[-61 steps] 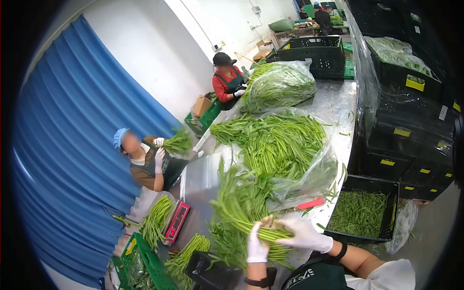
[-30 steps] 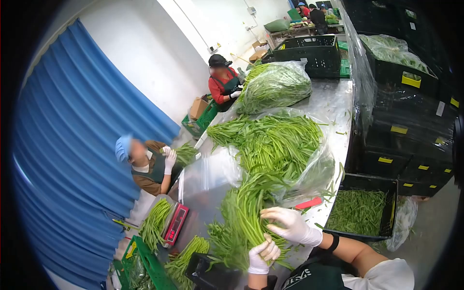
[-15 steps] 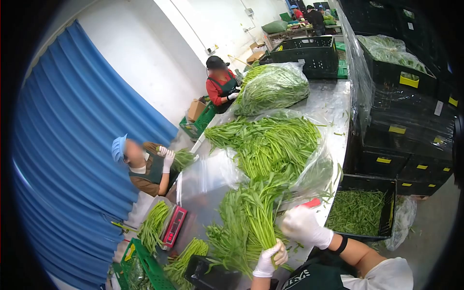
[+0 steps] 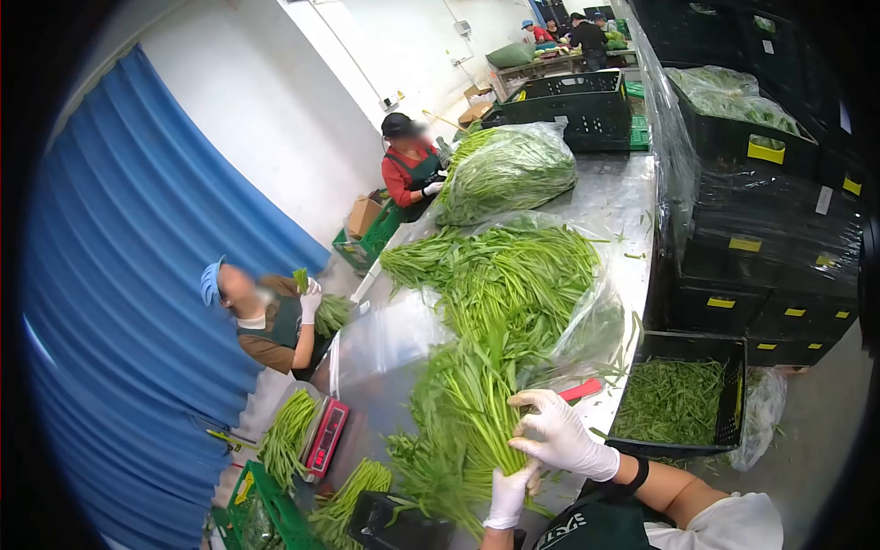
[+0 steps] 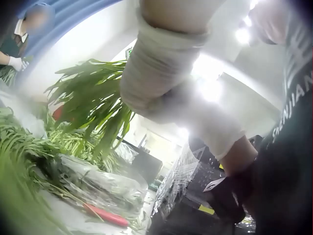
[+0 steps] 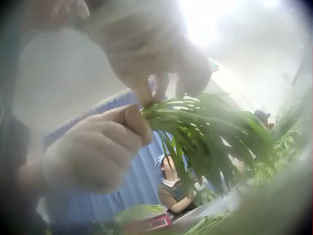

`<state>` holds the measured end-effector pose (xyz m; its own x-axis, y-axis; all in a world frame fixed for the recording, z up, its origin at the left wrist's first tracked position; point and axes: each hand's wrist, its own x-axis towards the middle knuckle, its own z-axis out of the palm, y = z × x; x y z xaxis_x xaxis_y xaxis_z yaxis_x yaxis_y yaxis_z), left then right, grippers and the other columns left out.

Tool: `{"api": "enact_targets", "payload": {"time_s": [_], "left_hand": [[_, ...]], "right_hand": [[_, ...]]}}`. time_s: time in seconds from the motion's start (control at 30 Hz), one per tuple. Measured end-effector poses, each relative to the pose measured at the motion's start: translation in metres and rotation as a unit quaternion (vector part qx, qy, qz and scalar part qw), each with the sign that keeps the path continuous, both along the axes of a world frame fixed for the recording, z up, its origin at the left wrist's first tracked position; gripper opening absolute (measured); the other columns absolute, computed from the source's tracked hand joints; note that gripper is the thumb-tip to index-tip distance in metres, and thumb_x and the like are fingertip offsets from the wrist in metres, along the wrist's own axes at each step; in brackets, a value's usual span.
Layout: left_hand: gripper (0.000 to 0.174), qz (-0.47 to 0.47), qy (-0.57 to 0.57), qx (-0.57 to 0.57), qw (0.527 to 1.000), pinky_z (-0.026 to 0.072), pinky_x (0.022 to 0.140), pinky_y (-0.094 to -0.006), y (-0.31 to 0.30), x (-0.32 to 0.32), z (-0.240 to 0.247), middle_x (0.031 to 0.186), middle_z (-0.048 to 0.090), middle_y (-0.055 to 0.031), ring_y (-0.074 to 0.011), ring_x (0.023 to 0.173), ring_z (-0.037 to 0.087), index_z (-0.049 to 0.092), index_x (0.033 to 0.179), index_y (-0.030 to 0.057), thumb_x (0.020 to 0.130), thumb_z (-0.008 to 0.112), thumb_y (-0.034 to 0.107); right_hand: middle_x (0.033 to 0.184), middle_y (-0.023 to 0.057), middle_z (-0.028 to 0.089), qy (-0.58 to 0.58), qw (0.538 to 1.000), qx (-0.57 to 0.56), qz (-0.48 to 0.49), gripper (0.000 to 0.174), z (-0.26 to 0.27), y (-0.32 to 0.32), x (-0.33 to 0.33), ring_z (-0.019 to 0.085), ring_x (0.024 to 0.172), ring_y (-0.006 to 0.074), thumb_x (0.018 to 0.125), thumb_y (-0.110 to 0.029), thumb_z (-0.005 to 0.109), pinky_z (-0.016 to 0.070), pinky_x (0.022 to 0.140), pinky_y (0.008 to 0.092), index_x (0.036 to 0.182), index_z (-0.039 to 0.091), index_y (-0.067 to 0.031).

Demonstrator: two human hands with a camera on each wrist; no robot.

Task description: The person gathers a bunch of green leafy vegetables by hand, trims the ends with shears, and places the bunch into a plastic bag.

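In the head view, my gloved left hand grips a bunch of long-stemmed leafy greens by the stem ends, leaves pointing away from me. My gloved right hand is just above it, thumb and curled fingers at the stems. The right wrist view has the left hand closed round the stem ends, while the right hand reaches down and pinches at the stems from above. Leaves of the bunch fan out past the left hand in the left wrist view. More loose greens lie beneath.
A large pile of greens spreads over an opened plastic bag. A red-handled tool lies near the table edge. A red scale stands left, a black crate of trimmings right. A coworker stands across the table.
My right hand, blurred and apart from the bunch half a second ago, has come back left onto the stems. The left hand has kept its grip on the bunch, brought up from lying across the table.
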<state>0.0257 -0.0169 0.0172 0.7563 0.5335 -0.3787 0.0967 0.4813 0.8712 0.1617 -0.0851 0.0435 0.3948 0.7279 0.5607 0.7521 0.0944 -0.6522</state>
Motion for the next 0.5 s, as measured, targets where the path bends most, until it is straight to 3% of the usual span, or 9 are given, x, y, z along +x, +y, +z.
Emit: {"api": "enact_targets", "payload": {"time_s": [0.1, 0.17, 0.23, 0.3, 0.33, 0.37, 0.43, 0.47, 0.5], "left_hand": [[0.007, -0.007, -0.033, -0.056, 0.998, 0.0296, 0.040, -0.0248, 0.001, -0.003, -0.001, 0.053, 0.038, 0.0017, -0.0091, 0.040, 0.035, 0.051, 0.086, 0.0044, 0.084, 0.057, 0.007], [0.006, -0.014, -0.066, -0.105, 0.992, 0.0287, 0.040, -0.0250, 0.005, -0.008, -0.008, 0.052, 0.037, 0.0021, -0.0091, 0.040, 0.034, 0.050, 0.086, 0.0051, 0.086, 0.054, 0.010], [0.010, -0.064, -0.190, -0.262, 0.944, 0.0272, 0.041, -0.0251, 0.013, -0.012, -0.021, 0.051, 0.036, 0.0028, -0.0093, 0.039, 0.032, 0.050, 0.083, 0.0061, 0.088, 0.050, 0.015], [0.015, -0.081, -0.211, -0.279, 0.933, 0.0275, 0.042, -0.0252, 0.022, -0.014, -0.023, 0.051, 0.037, 0.0031, -0.0096, 0.039, 0.032, 0.052, 0.084, 0.0054, 0.090, 0.047, 0.018], [0.014, -0.060, -0.165, -0.215, 0.961, 0.0272, 0.041, -0.0255, 0.021, -0.013, -0.018, 0.051, 0.037, 0.0030, -0.0095, 0.040, 0.033, 0.053, 0.085, 0.0043, 0.089, 0.051, 0.017], [0.014, -0.036, -0.117, -0.153, 0.981, 0.0270, 0.041, -0.0259, 0.018, -0.013, -0.012, 0.051, 0.037, 0.0029, -0.0094, 0.040, 0.033, 0.053, 0.086, 0.0033, 0.088, 0.054, 0.017], [0.012, -0.002, -0.078, -0.133, 0.988, 0.0288, 0.041, -0.0251, 0.008, -0.008, -0.007, 0.051, 0.039, 0.0022, -0.0091, 0.040, 0.035, 0.055, 0.085, 0.0017, 0.086, 0.057, 0.013], [0.009, 0.019, -0.045, -0.072, 0.996, 0.0296, 0.041, -0.0252, 0.004, -0.004, -0.009, 0.052, 0.041, 0.0010, -0.0095, 0.040, 0.036, 0.054, 0.085, 0.0013, 0.085, 0.059, 0.010], [0.008, 0.036, -0.014, -0.008, 0.999, 0.0304, 0.040, -0.0252, 0.002, 0.002, -0.009, 0.054, 0.043, -0.0003, -0.0098, 0.041, 0.038, 0.054, 0.085, 0.0009, 0.084, 0.060, 0.006]], "right_hand": [[0.117, 0.0109, 0.053, -0.001, 0.999, 0.033, 0.002, 0.022, 0.000, 0.000, -0.002, 0.047, 0.113, 0.0305, 0.070, -0.021, 0.071, 0.0402, 0.090, 0.0393, 0.078, 0.059, -0.0049], [0.117, 0.0112, 0.053, -0.113, 0.992, 0.052, 0.001, 0.021, 0.004, -0.003, -0.006, 0.046, 0.114, 0.0304, 0.070, -0.017, 0.071, 0.0405, 0.089, 0.0402, 0.077, 0.056, -0.0038], [0.117, 0.0118, 0.052, -0.126, 0.988, 0.091, 0.015, 0.024, -0.003, -0.005, -0.009, 0.048, 0.112, 0.0298, 0.067, -0.014, 0.071, 0.0413, 0.087, 0.0395, 0.080, 0.054, -0.0036], [0.112, 0.0098, 0.055, -0.103, 0.976, 0.181, -0.063, 0.019, -0.011, -0.015, -0.001, 0.052, 0.104, 0.0260, 0.077, -0.015, 0.066, 0.0422, 0.084, 0.0365, 0.086, 0.053, -0.0041], [0.107, 0.0080, 0.056, 0.146, 0.947, 0.263, -0.113, 0.016, -0.009, -0.016, 0.007, 0.053, 0.100, 0.0226, 0.083, -0.017, 0.061, 0.0420, 0.083, 0.0340, 0.090, 0.054, -0.0043], [0.102, 0.0063, 0.057, 0.386, 0.850, 0.322, -0.155, 0.016, -0.004, -0.018, 0.020, 0.053, 0.095, 0.0192, 0.089, -0.019, 0.056, 0.0418, 0.082, 0.0315, 0.094, 0.055, -0.0045], [0.095, 0.0043, 0.056, 0.497, 0.739, 0.432, -0.139, 0.022, -0.004, -0.020, 0.054, 0.051, 0.090, 0.0140, 0.095, -0.024, 0.047, 0.0406, 0.081, 0.0282, 0.096, 0.058, -0.0048], [0.098, 0.0044, 0.056, 0.447, 0.810, 0.342, -0.163, 0.019, 0.001, -0.021, 0.049, 0.051, 0.091, 0.0136, 0.095, -0.020, 0.047, 0.0402, 0.082, 0.0278, 0.096, 0.059, -0.0054], [0.102, 0.0056, 0.057, 0.403, 0.874, 0.252, -0.102, 0.015, 0.001, -0.021, 0.037, 0.052, 0.094, 0.0174, 0.090, -0.016, 0.051, 0.0400, 0.086, 0.0311, 0.097, 0.060, -0.0059]]}}
